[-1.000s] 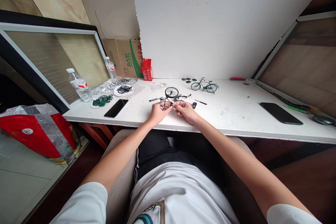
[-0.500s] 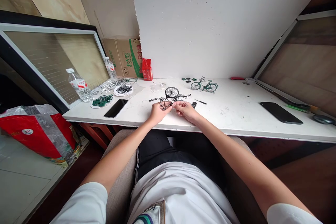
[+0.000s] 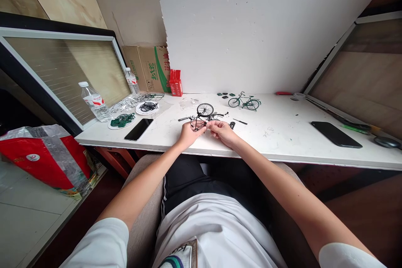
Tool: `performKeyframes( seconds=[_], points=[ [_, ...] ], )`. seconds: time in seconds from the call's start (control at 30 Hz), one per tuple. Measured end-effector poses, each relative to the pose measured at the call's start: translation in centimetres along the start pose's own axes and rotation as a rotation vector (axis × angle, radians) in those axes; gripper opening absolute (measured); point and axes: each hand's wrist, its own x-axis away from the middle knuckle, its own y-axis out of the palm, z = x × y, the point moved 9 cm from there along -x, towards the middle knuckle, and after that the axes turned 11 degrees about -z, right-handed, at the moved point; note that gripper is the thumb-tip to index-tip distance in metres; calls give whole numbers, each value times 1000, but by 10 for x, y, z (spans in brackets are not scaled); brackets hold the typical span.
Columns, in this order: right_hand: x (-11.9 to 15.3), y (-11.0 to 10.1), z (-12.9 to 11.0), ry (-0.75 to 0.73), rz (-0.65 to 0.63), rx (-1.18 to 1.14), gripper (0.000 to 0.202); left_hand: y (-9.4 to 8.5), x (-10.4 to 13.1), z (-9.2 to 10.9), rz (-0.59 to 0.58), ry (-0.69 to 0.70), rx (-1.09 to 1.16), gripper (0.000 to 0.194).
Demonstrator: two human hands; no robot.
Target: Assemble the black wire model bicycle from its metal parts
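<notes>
My left hand (image 3: pixel 189 135) is closed on a black model bicycle (image 3: pixel 205 110), gripping it low by its thin frame. One spoked wheel sticks up beyond the fingers. Thumb and forefinger of my right hand (image 3: pixel 221 130) pinch together at the frame's near end, almost touching the left fingertips. Whatever lies in that pinch is too small to make out. Loose black parts lie on the table behind both hands, partly covered. To the right of them rests a thin dark stick-like tool (image 3: pixel 240 121).
A finished-looking green model bicycle (image 3: pixel 248 103) stands farther back. At left are plates of green parts (image 3: pixel 122 120) and black parts (image 3: pixel 147 107), a phone (image 3: pixel 138 129) and water bottles (image 3: pixel 96 102). Another phone (image 3: pixel 336 135) lies right. A white board (image 3: pixel 266 42) rises behind.
The model bicycle's wheel has shifted very slightly left and up. Both hands keep almost the same place and grip.
</notes>
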Motion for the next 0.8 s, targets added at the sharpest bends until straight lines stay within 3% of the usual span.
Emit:
performKeyframes(
  seconds=[0.8],
  points=[
    [4,7,-9,23,46,84,37,0,-3,-8,-40,-26,18,42]
  ],
)
